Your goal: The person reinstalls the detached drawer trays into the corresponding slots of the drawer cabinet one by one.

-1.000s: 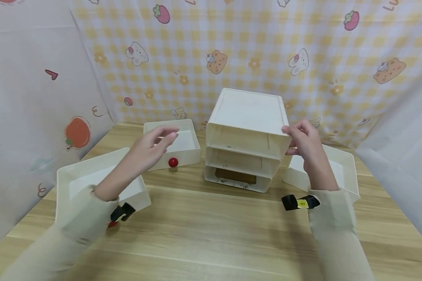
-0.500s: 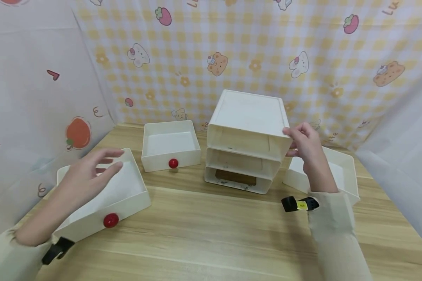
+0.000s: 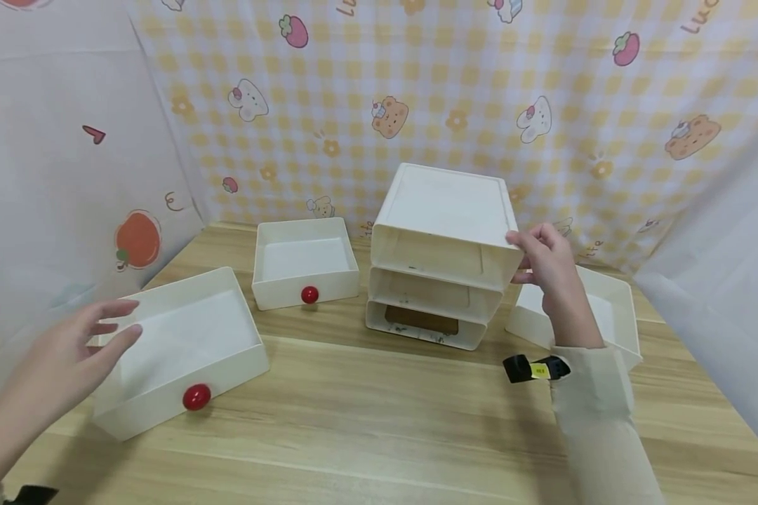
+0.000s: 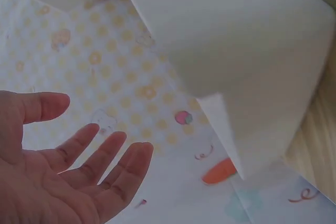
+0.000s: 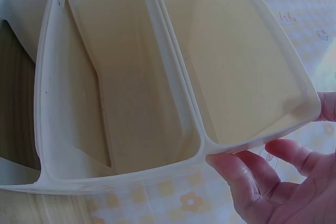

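Observation:
A white drawer cabinet (image 3: 445, 203) with three bare slots stands at the back, right of centre. My right hand (image 3: 546, 263) holds its upper right front corner. In the right wrist view, the thumb (image 5: 326, 106) lies on the top and the fingertips (image 5: 226, 165) touch the side wall. At the left, my left hand (image 3: 69, 358) hovers by a large white drawer (image 3: 189, 326) with a red knob (image 3: 196, 397). Its fingers are apart and relaxed, touching nothing, as the left wrist view shows with the hand (image 4: 79, 166) beside the drawer (image 4: 247, 61).
A smaller white drawer (image 3: 306, 273) with a red knob sits at the back left of the wooden table (image 3: 354, 421). Another white drawer (image 3: 625, 315) lies to the right, partly behind the right forearm. A checked curtain (image 3: 328, 84) hangs behind.
My left hand has moved from over the small back drawer, left and toward me, to the large drawer's left side. My right hand stays on the cabinet corner.

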Tool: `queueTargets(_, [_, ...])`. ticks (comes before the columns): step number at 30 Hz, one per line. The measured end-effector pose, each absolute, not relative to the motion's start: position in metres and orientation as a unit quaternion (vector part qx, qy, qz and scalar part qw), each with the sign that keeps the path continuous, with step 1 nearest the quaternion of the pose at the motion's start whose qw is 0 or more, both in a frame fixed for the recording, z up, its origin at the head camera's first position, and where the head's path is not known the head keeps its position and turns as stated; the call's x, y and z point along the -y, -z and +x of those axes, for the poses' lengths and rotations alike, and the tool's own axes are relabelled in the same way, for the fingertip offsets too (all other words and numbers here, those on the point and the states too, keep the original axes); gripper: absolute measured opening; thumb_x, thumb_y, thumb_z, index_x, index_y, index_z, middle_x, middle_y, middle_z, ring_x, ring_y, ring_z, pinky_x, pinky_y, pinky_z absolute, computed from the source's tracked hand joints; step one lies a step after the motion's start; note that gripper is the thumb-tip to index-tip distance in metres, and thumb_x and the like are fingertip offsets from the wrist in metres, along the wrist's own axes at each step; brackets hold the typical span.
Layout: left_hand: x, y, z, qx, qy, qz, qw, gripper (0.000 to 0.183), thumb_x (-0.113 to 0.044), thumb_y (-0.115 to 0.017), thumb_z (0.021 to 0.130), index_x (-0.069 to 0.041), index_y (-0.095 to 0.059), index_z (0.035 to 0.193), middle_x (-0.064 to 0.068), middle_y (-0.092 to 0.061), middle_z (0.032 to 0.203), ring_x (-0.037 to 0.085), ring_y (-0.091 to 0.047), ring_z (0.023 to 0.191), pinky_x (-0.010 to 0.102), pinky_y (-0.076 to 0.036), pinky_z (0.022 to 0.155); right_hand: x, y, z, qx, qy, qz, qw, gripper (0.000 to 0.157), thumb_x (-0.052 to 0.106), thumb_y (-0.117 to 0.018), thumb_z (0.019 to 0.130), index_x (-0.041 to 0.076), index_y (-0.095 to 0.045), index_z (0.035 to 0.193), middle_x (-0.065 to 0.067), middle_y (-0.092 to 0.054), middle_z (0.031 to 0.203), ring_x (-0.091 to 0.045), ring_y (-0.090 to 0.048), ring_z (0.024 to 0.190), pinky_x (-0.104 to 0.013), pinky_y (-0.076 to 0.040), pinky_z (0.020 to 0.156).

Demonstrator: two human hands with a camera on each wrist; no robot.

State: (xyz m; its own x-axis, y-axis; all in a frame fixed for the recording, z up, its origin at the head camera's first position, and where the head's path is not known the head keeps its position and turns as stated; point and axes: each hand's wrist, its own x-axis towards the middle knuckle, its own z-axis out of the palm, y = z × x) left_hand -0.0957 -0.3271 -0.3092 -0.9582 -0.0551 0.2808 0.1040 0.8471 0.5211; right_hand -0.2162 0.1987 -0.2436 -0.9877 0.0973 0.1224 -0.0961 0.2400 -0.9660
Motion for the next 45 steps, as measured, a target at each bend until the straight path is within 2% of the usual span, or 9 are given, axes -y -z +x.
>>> queueTargets(4, [0.341,0.318,-0.090,0.943,0.292,-0.006,0.158,0.046,-0.021,-0.057,0.091,0.003,-0.047,0.129,0.027,-0.047,0.129,-0.032,-0.027,0.080,0.002,-0.035,0.055,-0.199,0.245,-0.216,0.788,-0.611,-0.003,0.081,0.024,0.031,-0.056,0.090,0.013,-0.042,0.082,0.002,-0.054,0.086,-0.004,-0.062,0.061,-0.020,-0.054,0.053])
queueTargets(9, [0.358,0.332,-0.083,0.931,0.311,0.003,0.190,0.049,-0.015,-0.061,0.088,0.010,-0.045,0.127,-0.033,-0.039,0.116,-0.031,-0.034,0.077,0.002,-0.038,0.053,-0.199,0.245,-0.216,0.789,-0.609,-0.002,0.083,0.025,0.032,-0.057,0.090,0.014,-0.042,0.082,0.001,-0.052,0.087,-0.004,-0.060,0.060,-0.020,-0.054,0.053])
queueTargets(11, [0.363,0.336,-0.080,0.932,0.314,0.012,0.179,0.053,-0.016,-0.061,0.088,0.012,-0.042,0.129,-0.027,-0.044,0.122,-0.030,-0.033,0.076,0.003,-0.038,0.052,-0.199,0.245,-0.216,0.790,-0.607,-0.001,0.084,0.026,0.033,-0.057,0.090,0.014,-0.042,0.082,0.001,-0.052,0.087,-0.004,-0.060,0.061,-0.020,-0.054,0.053])
queueTargets(16, [0.368,0.342,-0.073,0.933,0.347,0.049,0.087,0.065,-0.019,-0.053,0.094,0.017,-0.020,0.137,0.046,-0.031,0.125,-0.023,-0.039,0.069,0.008,-0.042,0.051,-0.200,0.246,-0.216,0.790,-0.607,-0.001,0.085,0.025,0.032,-0.056,0.090,0.013,-0.042,0.082,0.002,-0.054,0.087,-0.004,-0.061,0.062,-0.020,-0.054,0.054])
queueTargets(22, [0.379,0.356,-0.071,0.918,0.389,0.073,0.002,0.075,-0.025,-0.048,0.097,0.019,-0.004,0.138,0.048,-0.023,0.127,-0.010,-0.057,0.067,0.021,-0.053,0.057,-0.200,0.246,-0.216,0.789,-0.609,0.000,0.087,0.025,0.032,-0.057,0.090,0.014,-0.042,0.082,0.004,-0.054,0.086,-0.004,-0.061,0.061,-0.020,-0.054,0.053])
queueTargets(26, [0.386,0.371,-0.074,0.912,0.404,0.073,-0.009,0.070,-0.025,-0.051,0.096,0.009,-0.010,0.143,0.038,-0.042,0.121,0.000,-0.063,0.067,0.028,-0.057,0.059,-0.200,0.246,-0.215,0.789,-0.608,0.003,0.087,0.024,0.032,-0.056,0.090,0.013,-0.042,0.081,0.005,-0.053,0.087,-0.004,-0.060,0.061,-0.020,-0.054,0.053])
queueTargets(29, [0.404,0.398,-0.079,0.903,0.424,0.071,0.008,0.055,-0.025,-0.054,0.095,-0.021,-0.024,0.142,-0.005,-0.060,0.102,0.001,-0.064,0.070,0.031,-0.057,0.059,-0.200,0.246,-0.215,0.789,-0.608,0.003,0.087,0.024,0.032,-0.056,0.090,0.014,-0.042,0.082,0.005,-0.053,0.087,-0.003,-0.060,0.061,-0.020,-0.054,0.053])
queueTargets(31, [0.401,0.396,-0.079,0.899,0.431,0.078,0.000,0.054,-0.025,-0.052,0.096,-0.011,-0.025,0.141,0.003,-0.059,0.103,0.002,-0.063,0.070,0.031,-0.057,0.059,-0.199,0.246,-0.216,0.788,-0.609,0.002,0.088,0.024,0.032,-0.056,0.090,0.014,-0.042,0.082,0.005,-0.052,0.087,-0.004,-0.060,0.061,-0.019,-0.054,0.053])
queueTargets(45, [0.386,0.381,-0.070,0.877,0.471,0.091,-0.034,0.036,-0.022,-0.050,0.097,-0.049,-0.030,0.108,-0.008,-0.058,0.093,0.007,-0.063,0.071,0.033,-0.058,0.063,-0.198,0.247,-0.216,0.793,-0.602,-0.001,0.096,0.024,0.033,-0.056,0.090,0.015,-0.042,0.081,0.005,-0.052,0.089,-0.004,-0.059,0.062,-0.020,-0.054,0.054])
